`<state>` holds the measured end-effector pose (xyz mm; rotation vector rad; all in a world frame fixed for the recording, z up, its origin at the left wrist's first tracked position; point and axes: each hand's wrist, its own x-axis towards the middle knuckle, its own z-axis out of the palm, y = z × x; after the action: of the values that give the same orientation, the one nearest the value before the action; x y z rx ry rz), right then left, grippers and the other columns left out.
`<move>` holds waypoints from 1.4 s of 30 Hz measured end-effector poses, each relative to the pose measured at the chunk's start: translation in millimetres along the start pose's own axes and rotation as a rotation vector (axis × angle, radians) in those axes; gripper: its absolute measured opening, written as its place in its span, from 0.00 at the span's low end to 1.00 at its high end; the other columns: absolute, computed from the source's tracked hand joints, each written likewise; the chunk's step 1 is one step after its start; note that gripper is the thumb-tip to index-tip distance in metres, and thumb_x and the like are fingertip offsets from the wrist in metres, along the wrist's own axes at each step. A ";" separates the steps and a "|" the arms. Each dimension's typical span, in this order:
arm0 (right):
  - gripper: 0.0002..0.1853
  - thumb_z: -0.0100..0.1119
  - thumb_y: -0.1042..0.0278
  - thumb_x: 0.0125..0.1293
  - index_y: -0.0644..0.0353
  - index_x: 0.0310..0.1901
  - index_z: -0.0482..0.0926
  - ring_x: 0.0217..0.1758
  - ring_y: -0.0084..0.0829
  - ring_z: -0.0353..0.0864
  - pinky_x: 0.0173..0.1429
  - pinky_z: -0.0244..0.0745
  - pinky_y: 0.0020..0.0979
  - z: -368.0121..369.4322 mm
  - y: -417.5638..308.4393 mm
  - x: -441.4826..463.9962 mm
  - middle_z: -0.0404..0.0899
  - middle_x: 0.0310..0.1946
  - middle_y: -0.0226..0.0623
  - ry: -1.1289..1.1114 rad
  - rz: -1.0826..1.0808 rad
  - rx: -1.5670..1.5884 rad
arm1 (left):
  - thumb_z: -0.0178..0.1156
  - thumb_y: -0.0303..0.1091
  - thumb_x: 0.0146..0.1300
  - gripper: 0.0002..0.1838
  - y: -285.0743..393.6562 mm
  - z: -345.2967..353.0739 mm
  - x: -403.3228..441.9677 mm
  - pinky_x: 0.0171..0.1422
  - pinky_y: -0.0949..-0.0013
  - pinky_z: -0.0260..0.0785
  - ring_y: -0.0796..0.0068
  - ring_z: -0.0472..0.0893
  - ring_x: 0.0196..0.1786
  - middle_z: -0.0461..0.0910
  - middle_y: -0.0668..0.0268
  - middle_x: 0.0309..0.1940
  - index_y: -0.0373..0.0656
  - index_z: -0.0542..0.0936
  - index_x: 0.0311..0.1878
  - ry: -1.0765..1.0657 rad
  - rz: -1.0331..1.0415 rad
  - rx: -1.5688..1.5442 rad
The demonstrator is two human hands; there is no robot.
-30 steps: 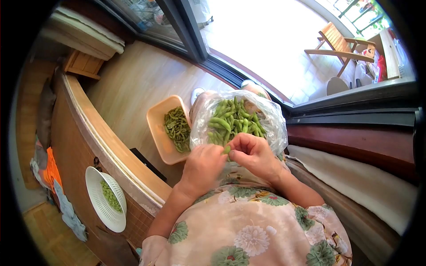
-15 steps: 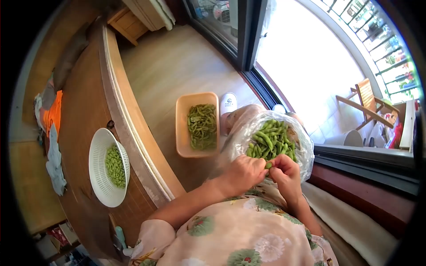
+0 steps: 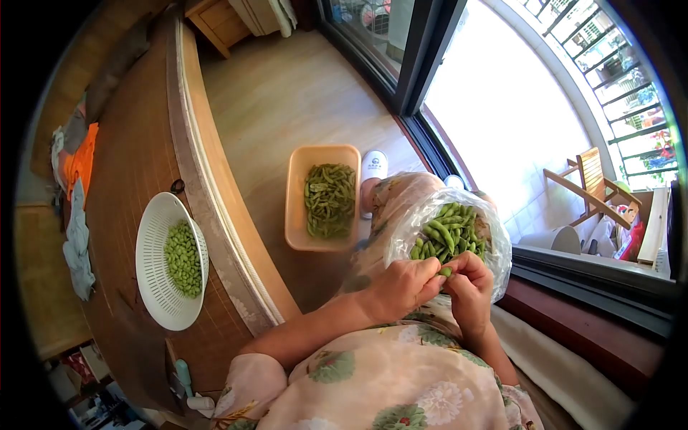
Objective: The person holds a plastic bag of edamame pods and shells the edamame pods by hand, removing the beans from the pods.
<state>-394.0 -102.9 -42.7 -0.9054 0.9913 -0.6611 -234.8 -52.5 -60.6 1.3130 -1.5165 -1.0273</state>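
Observation:
My left hand (image 3: 405, 288) and my right hand (image 3: 469, 285) meet over my lap, both pinching one green pod (image 3: 445, 272) between their fingertips. Just beyond them, a clear plastic bag (image 3: 401, 229) lies open on my lap, with green pods (image 3: 450, 231) heaped inside. On the floor to the left of the bag stands an orange tub (image 3: 295, 215) holding darker, flattened pods (image 3: 330, 201). Farther left, a white perforated basket (image 3: 154, 247) contains shelled green beans (image 3: 183, 259) and rests on a brown matted surface.
The brown matted surface (image 3: 129, 193) has a pale raised edge beside my left arm. Orange cloth (image 3: 80, 159) and a grey-blue cloth (image 3: 77, 244) lie along its far side. A sliding door frame (image 3: 416, 64) and a wooden chair (image 3: 593, 179) are at the right.
The view has swung left, so the tub, basket and bag appear in new places. Both hands have stayed together at the bag's near edge, fingers working on a pod.

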 end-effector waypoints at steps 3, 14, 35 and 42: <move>0.07 0.48 0.85 0.56 0.64 0.32 0.75 0.30 0.14 0.70 0.35 0.66 0.18 -1.4 -2.0 -1.7 0.77 0.29 0.27 0.000 -0.032 0.016 | 0.54 0.35 0.67 0.11 -0.8 4.0 0.9 0.32 0.53 0.63 0.47 0.73 0.29 0.71 0.51 0.24 0.39 0.68 0.32 0.013 0.005 -0.071; 0.06 0.49 0.84 0.57 0.64 0.33 0.76 0.30 0.14 0.70 0.35 0.64 0.17 -2.4 -1.9 -3.6 0.76 0.29 0.26 0.012 -0.044 0.020 | 0.52 0.36 0.68 0.11 -3.3 11.8 2.0 0.32 0.55 0.63 0.45 0.73 0.29 0.71 0.49 0.24 0.38 0.69 0.33 0.043 -0.036 -0.129; 0.06 0.48 0.85 0.57 0.69 0.34 0.74 0.33 0.27 0.83 0.40 0.75 0.25 -0.9 -12.0 -4.1 0.80 0.31 0.38 -0.074 -0.025 -0.009 | 0.45 0.40 0.72 0.17 10.6 -5.1 2.1 0.32 0.74 0.63 0.83 0.69 0.27 0.71 0.70 0.23 0.38 0.73 0.33 -0.102 -0.417 -0.444; 0.04 0.48 0.84 0.59 0.69 0.33 0.72 0.30 0.39 0.85 0.40 0.80 0.34 -5.2 -21.0 -3.5 0.80 0.28 0.44 -0.135 0.040 0.178 | 0.42 0.45 0.75 0.20 16.3 -3.6 4.8 0.28 0.78 0.62 0.84 0.68 0.22 0.75 0.71 0.22 0.41 0.75 0.36 -0.156 -0.533 -0.546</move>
<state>-401.6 -111.9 -24.1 -0.7613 0.8144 -0.6355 -236.4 -55.7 -43.6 1.2716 -0.8883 -1.7685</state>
